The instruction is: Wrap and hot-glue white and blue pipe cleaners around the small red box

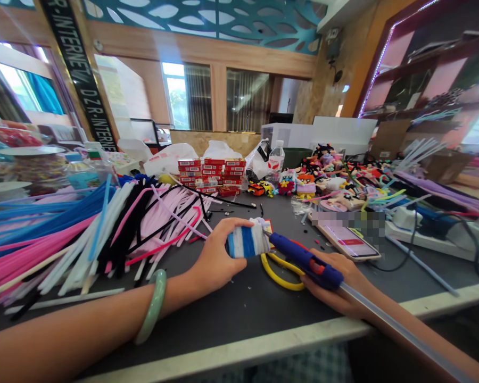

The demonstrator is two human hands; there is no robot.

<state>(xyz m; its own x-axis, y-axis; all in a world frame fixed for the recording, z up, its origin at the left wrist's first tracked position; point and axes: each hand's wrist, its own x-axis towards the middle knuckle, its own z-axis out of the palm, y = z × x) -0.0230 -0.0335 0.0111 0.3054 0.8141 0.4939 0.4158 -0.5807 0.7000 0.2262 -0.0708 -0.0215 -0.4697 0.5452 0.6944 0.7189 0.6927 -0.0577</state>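
My left hand [215, 260] is closed around a small fuzzy piece wound in blue and white stripes [247, 240], held just above the dark table [239, 308]. My right hand [335, 284] grips a blue glue gun [303, 259] with a clear glue stick [399, 330] running out of its back. The gun's nozzle touches the right end of the striped piece. A pale green bangle [154, 303] sits on my left wrist. Yellow-handled scissors [279, 274] lie on the table under the gun.
A big heap of pipe cleaners [83, 229] in blue, pink, white and black covers the left. Red boxes [211, 173] are stacked behind. A phone [345, 239] lies right of centre. Small plush figures [327, 175], a water bottle [277, 154] and cables [431, 229] crowd the right.
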